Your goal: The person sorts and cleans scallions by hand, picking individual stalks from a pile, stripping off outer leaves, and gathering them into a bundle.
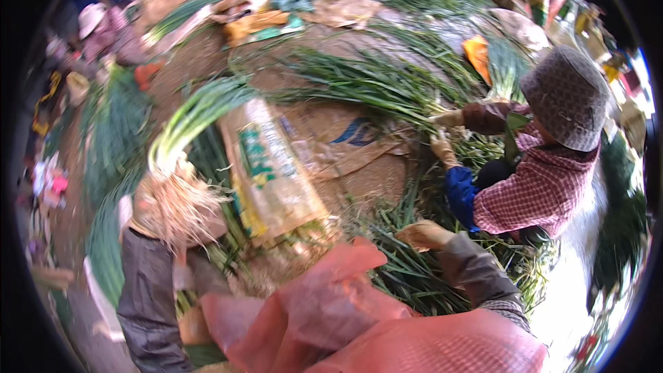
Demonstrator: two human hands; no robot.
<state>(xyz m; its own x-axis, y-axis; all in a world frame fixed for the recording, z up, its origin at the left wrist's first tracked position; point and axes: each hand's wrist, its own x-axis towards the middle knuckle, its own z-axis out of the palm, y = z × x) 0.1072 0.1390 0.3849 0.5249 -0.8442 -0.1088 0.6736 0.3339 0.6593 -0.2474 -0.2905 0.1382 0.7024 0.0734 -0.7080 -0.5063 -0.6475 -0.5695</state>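
Observation:
My left hand (146, 206), in a tan glove, is shut on a bunch of green onions (178, 129) at the left. Pale stems and green leaves bend up and to the right, and the stringy roots (184, 207) hang over the glove. My right hand (426, 234), also gloved, is held over green leaves (409, 269) at the lower right. Its fingers are partly curled and I see nothing between them, though their inner side is hidden. A woven plastic sack (277, 166) lies between my hands, with stems under its near end. Red plastic sheeting (331, 316) covers my front.
A co-worker in a grey hat (567, 98) crouches at the right, both gloved hands on long green onions (357, 80). A flattened printed sack (342, 134) lies on the ground ahead. More onion leaves (116, 129) lie at the left, near other people (106, 36).

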